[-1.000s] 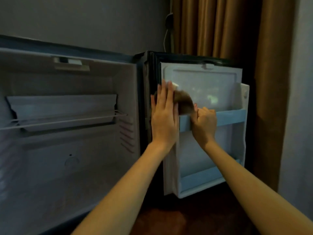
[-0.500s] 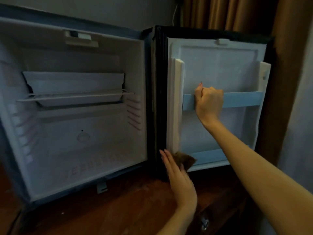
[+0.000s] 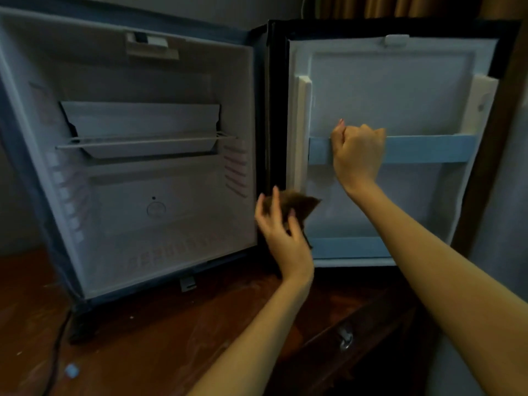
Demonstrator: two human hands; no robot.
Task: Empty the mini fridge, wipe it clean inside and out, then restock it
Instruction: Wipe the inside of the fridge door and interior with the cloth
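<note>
I record the fridge liner (image 3: pixel 171 224) as smooth matt white plastic, the shelf (image 3: pixel 143 141) thin metal wire, the door rail (image 3: pixel 428 148) pale blue plastic, the cloth (image 3: pixel 297 204) brown and soft, and the tabletop (image 3: pixel 171 338) polished reddish wood.

A reddish-brown wooden tabletop (image 3: pixel 171 338) fills the lower view. A dark cable (image 3: pixel 57 347) crosses its left side, near a small pale scrap (image 3: pixel 71 370). A metal pull (image 3: pixel 345 338) hangs on the front at the right. Brown curtains (image 3: pixel 371 7) hang above, beside a grey wall (image 3: pixel 200 7).
</note>
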